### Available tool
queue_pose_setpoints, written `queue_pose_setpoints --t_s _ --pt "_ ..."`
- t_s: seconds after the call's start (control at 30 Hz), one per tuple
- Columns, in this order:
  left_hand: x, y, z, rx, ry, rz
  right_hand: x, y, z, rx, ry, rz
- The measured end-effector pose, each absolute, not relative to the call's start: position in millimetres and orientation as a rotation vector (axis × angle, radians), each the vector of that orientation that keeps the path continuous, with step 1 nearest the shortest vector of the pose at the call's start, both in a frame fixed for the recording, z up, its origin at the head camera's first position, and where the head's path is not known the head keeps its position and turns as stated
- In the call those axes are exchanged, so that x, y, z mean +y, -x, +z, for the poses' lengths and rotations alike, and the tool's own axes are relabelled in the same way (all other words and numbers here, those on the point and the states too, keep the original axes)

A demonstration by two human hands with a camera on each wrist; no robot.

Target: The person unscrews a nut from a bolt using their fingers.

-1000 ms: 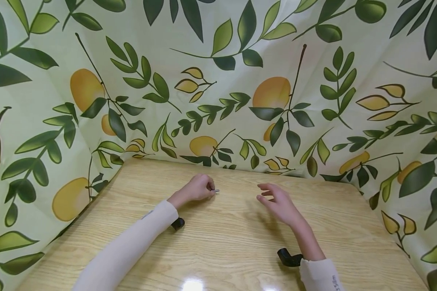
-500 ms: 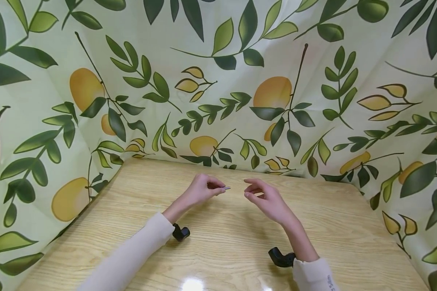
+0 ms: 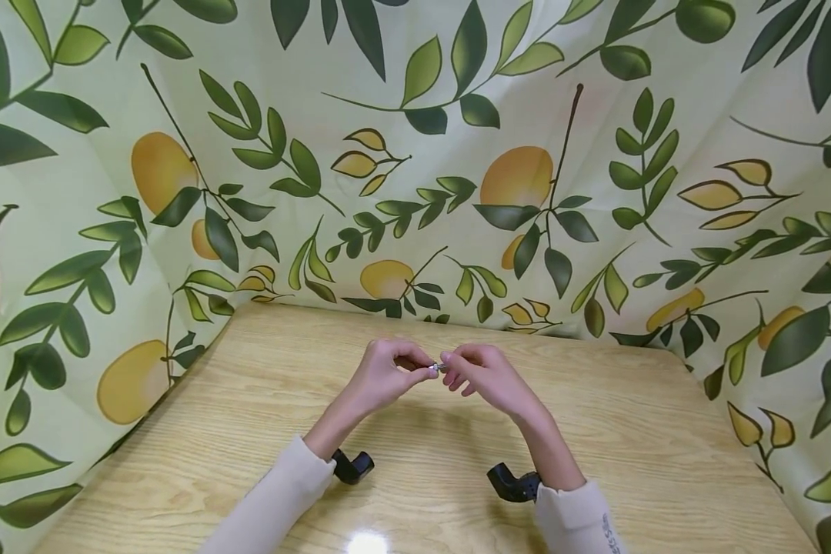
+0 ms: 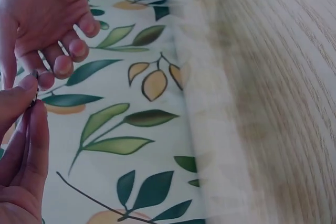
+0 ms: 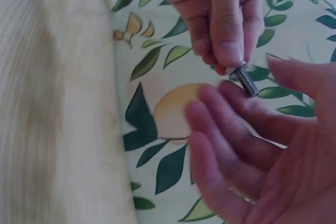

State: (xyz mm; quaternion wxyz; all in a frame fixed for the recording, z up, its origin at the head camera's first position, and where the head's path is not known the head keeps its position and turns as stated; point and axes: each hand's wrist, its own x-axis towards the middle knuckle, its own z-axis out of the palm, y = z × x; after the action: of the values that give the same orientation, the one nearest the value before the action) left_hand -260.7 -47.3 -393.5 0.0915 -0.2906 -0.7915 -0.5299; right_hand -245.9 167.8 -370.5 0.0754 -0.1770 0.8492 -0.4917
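My left hand (image 3: 381, 378) pinches a small metal bolt (image 5: 245, 81) between thumb and fingers, above the table. Its threaded shank sticks out towards my right hand (image 3: 493, 382), and a wider metal part shows right at the left fingertips. In the right wrist view, the right thumb and forefinger stand apart on either side of the bolt's free end, the other fingers loosely bent. Seen from the left wrist, the bolt (image 4: 35, 90) is mostly covered by the left thumb and fingers.
A light wood-grain table (image 3: 284, 492) lies under both hands. Behind and beside it hangs a cloth (image 3: 443, 169) printed with leaves and orange fruit. Black curved mounts (image 3: 515, 485) stick out from the wrists at the sleeve cuffs.
The left hand has lifted the bolt and carried it right. The right hand has moved left, and its fingers have come right up to the bolt.
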Motion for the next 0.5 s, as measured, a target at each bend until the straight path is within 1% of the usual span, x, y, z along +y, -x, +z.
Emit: queue_pose_setpoints --t_s 0.23,0.5 --pt "-48.8 253.5 -391.5 -2.212 0.965 -1.57 164.0 247.4 -368.8 2.408 0.605 -1.486" --pt "-53.5 249.1 -391.7 -2.192 0.998 -1.55 162.7 248.9 -372.5 2.357 0.581 -1.548"
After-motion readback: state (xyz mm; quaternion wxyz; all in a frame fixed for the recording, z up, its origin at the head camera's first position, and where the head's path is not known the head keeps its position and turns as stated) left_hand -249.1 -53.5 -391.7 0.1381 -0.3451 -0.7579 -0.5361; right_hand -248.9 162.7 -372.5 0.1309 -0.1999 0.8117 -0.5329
